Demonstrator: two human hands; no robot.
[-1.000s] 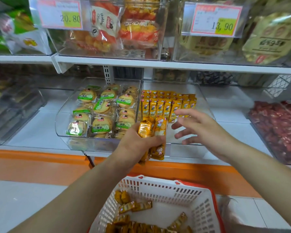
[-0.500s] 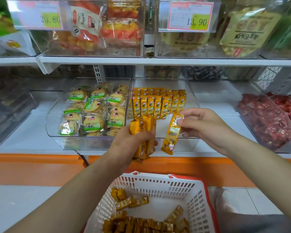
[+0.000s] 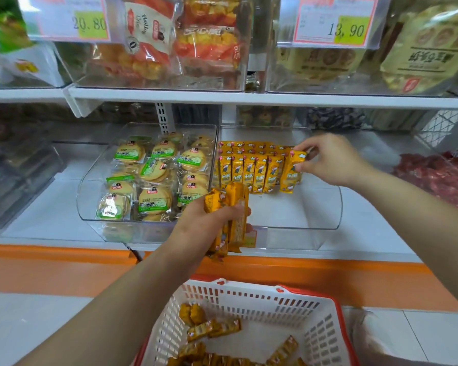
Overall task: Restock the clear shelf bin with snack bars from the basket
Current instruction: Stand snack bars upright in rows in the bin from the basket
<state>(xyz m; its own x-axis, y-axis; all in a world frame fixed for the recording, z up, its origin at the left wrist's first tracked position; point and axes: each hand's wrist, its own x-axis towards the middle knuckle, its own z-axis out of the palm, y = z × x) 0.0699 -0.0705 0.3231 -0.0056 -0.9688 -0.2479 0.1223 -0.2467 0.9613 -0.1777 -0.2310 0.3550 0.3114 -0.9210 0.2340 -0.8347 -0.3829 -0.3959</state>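
A clear shelf bin (image 3: 325, 223) on the lower shelf holds rows of upright yellow snack bars (image 3: 251, 173) at its back left. My right hand (image 3: 331, 159) pinches one yellow snack bar (image 3: 291, 173) by its top, standing at the right end of the front row. My left hand (image 3: 201, 228) grips a bundle of several yellow bars (image 3: 233, 212) in front of the bin's front wall. Below, a white basket with a red rim (image 3: 249, 294) holds several more loose bars (image 3: 212, 328).
A second clear bin (image 3: 90, 207) of green-labelled round biscuits sits left of the bar bin. Red-wrapped sweets (image 3: 439, 178) lie in a bin at the right. An upper shelf (image 3: 249, 97) with price tags overhangs. An orange base strip (image 3: 328, 276) runs below.
My right hand took one bar from the bundle in my left hand and carried it back into the bin, to the end of the front row. My left hand stayed roughly where it was.
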